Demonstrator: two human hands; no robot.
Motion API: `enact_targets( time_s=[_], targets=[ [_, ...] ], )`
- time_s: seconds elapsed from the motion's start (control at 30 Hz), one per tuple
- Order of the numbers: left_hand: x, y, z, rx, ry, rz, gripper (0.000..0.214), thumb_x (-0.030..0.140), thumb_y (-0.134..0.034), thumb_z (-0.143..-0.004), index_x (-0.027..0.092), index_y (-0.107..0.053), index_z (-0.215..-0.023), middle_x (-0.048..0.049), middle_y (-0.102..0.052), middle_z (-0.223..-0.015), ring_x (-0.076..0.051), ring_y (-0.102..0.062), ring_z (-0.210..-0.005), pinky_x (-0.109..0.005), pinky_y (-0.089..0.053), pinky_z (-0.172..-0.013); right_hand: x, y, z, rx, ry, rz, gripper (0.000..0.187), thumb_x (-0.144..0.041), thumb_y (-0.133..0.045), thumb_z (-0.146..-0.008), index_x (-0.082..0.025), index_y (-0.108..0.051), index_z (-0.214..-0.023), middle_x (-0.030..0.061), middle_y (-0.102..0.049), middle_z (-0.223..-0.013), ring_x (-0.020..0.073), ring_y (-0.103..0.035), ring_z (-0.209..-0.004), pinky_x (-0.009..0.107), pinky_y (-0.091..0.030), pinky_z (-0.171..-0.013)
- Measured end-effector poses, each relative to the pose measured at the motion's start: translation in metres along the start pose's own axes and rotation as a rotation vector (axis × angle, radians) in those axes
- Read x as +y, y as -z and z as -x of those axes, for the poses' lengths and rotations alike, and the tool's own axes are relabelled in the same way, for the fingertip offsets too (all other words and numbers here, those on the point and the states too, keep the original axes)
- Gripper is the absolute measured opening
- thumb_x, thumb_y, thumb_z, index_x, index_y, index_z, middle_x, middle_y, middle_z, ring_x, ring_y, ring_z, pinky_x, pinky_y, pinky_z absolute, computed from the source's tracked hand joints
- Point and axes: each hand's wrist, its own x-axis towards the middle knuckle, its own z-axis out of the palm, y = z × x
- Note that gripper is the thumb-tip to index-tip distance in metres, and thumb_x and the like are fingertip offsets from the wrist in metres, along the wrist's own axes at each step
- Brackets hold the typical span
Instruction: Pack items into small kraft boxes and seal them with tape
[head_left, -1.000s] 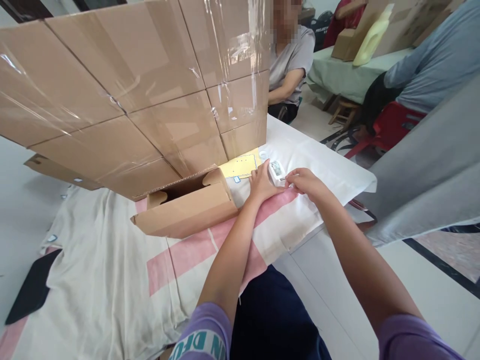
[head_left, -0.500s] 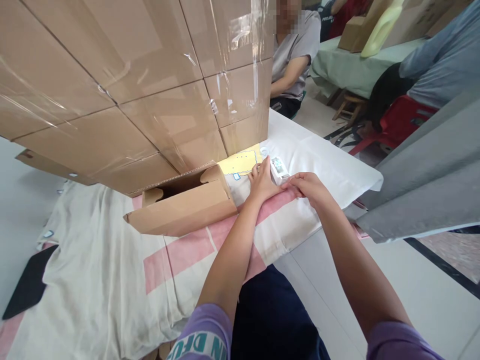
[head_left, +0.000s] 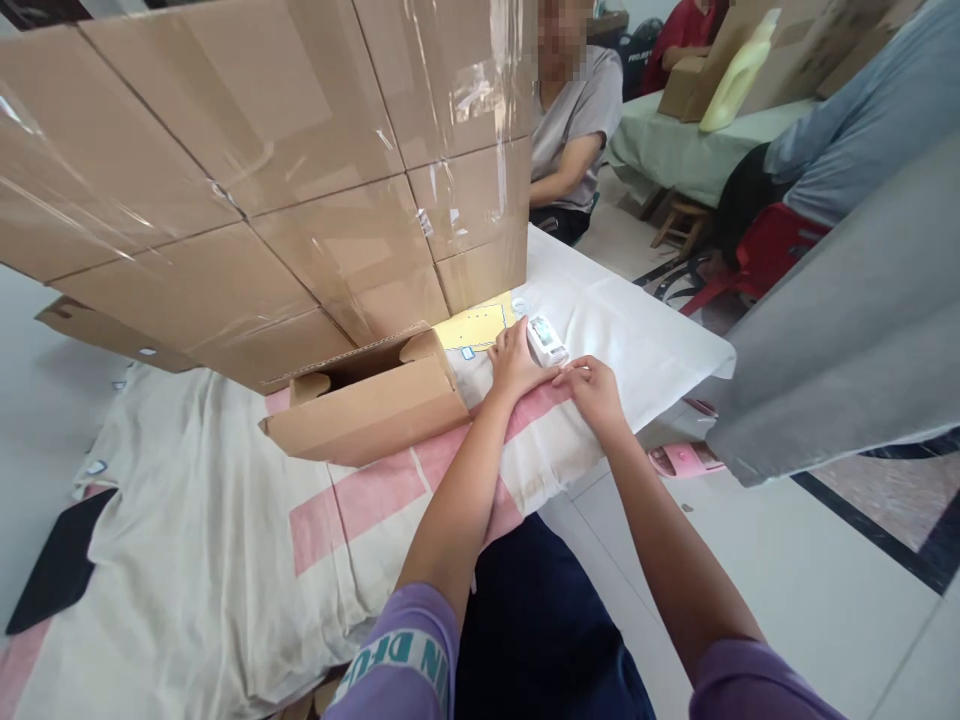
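Note:
On the white-covered table end lies a small white box (head_left: 547, 342) with a greenish picture on its top; what it holds I cannot tell. My left hand (head_left: 516, 365) curves around its left side, thumb along the near end, gripping it. Close to the box's near right corner, my right hand (head_left: 594, 388) has its fingertips pinched together. Whatever is between those fingertips is too small to make out. Just beyond my left hand is a yellow sheet (head_left: 474, 328) with blue marks and edging. A clear ring-shaped roll (head_left: 520, 307) sits beside the sheet.
An open cardboard box (head_left: 367, 415) stands left of my hands, against a tall stack of taped cartons (head_left: 322, 180). A dark flat object (head_left: 60, 560) lies far left. A person (head_left: 574, 130) sits beyond the stack. Grey cloth (head_left: 832, 330) hangs at right, near a pink slipper (head_left: 684, 460).
The view has shifted slightly, so the hands and white box appear a little further left. My right fingers have drawn up into a tighter pinch at the box's near end.

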Motion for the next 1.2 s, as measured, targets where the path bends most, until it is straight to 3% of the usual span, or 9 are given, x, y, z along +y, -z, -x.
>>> enact_targets(
  time_s=[0.1,0.2,0.4,0.47,0.57,0.67,0.8,1.0,1.2],
  targets=[
    [0.012,0.012,0.015,0.0,-0.046,0.019,0.109,0.045,-0.08,-0.072,0.024,-0.02,-0.162,-0.0156,-0.03,-0.169,-0.033,-0.026,-0.156,-0.054,-0.03,-0.122,-0.017,0.005,0.018,-0.014,-0.019,-0.153,0.029,-0.049,-0.065,-0.08,-0.025,-0.051,-0.087,0.0048,-0.079,-0.084,0.0096,-0.036,-0.042,0.026,-0.032,-0.047],
    [0.022,0.043,0.057,0.011,-0.174,0.031,0.083,0.039,-0.068,-0.086,0.023,-0.032,-0.159,-0.0112,-0.046,-0.162,-0.024,-0.044,-0.148,-0.042,-0.042,-0.118,-0.044,0.011,0.041,-0.069,0.042,-0.237,0.036,-0.056,-0.069,-0.081,-0.025,-0.051,-0.088,0.0058,-0.079,-0.086,0.0089,-0.037,-0.042,0.027,-0.032,-0.047],
    [-0.015,0.177,0.158,0.315,-0.177,-0.076,0.034,0.033,-0.045,-0.1,0.032,-0.07,-0.123,-0.0021,-0.066,-0.141,-0.024,-0.051,-0.142,-0.049,-0.035,-0.124,-0.097,0.005,0.079,-0.239,0.168,-0.302,0.03,-0.051,-0.073,-0.086,-0.024,-0.059,-0.092,0.0079,-0.077,-0.109,0.0068,-0.047,-0.046,0.027,-0.035,-0.049],
    [-0.041,0.224,0.167,0.502,-0.059,-0.214,0.036,0.037,-0.045,-0.101,0.03,-0.067,-0.129,-0.0032,-0.062,-0.148,-0.024,-0.05,-0.143,-0.049,-0.034,-0.124,-0.111,-0.009,0.086,-0.272,0.217,-0.283,0.028,-0.049,-0.073,-0.086,-0.023,-0.063,-0.091,0.0077,-0.072,-0.118,0.006,-0.048,-0.049,0.027,-0.036,-0.049],
    [-0.074,0.269,0.16,0.453,0.069,-0.457,0.051,0.044,-0.049,-0.099,0.028,-0.055,-0.146,-0.0034,-0.047,-0.162,-0.028,-0.032,-0.156,-0.056,-0.025,-0.126,-0.13,-0.04,0.09,-0.297,0.273,-0.253,0.025,-0.045,-0.075,-0.082,-0.022,-0.067,-0.088,0.0049,-0.07,-0.1,0.0096,-0.054,-0.058,0.026,-0.04,-0.053],
    [-0.09,0.274,0.153,0.327,0.084,-0.513,0.045,0.042,-0.042,-0.102,0.031,-0.058,-0.143,-0.0016,-0.055,-0.156,-0.026,-0.042,-0.151,-0.057,-0.023,-0.126,-0.146,-0.071,0.087,-0.337,0.329,-0.265,0.026,-0.038,-0.076,-0.079,-0.024,-0.069,-0.099,0.0019,-0.068,-0.085,0.0167,-0.065,-0.076,0.028,-0.05,-0.065],
    [-0.085,0.25,0.169,0.306,0.112,-0.547,0.048,0.037,-0.029,-0.106,0.03,-0.064,-0.137,-0.0022,-0.061,-0.15,-0.023,-0.051,-0.143,-0.049,-0.037,-0.119,-0.162,-0.101,0.076,-0.406,0.295,-0.269,0.041,-0.029,-0.075,-0.074,-0.022,-0.066,-0.114,-0.0011,-0.069,-0.075,0.0175,-0.066,-0.072,0.029,-0.052,-0.066],
    [-0.055,0.222,0.206,0.35,0.179,-0.646,0.064,0.06,-0.049,-0.097,0.026,-0.053,-0.151,-0.0146,-0.052,-0.155,-0.042,-0.047,-0.135,-0.057,-0.043,-0.108,-0.175,-0.128,0.055,-0.427,0.127,-0.212,0.028,-0.018,-0.073,-0.068,-0.018,-0.068,-0.095,-0.0001,-0.073,-0.07,0.0149,-0.066,-0.067,0.025,-0.049,-0.064],
    [-0.047,0.216,0.209,0.345,0.21,-0.712,0.056,0.052,-0.055,-0.096,0.036,-0.055,-0.149,-0.0159,-0.048,-0.153,-0.042,-0.046,-0.13,-0.056,-0.045,-0.104,-0.174,-0.144,0.028,-0.427,0.15,-0.07,0.027,-0.018,-0.077,-0.069,-0.019,-0.068,-0.094,0.0008,-0.075,-0.072,0.0138,-0.064,-0.062,0.023,-0.045,-0.056]
  ],
)
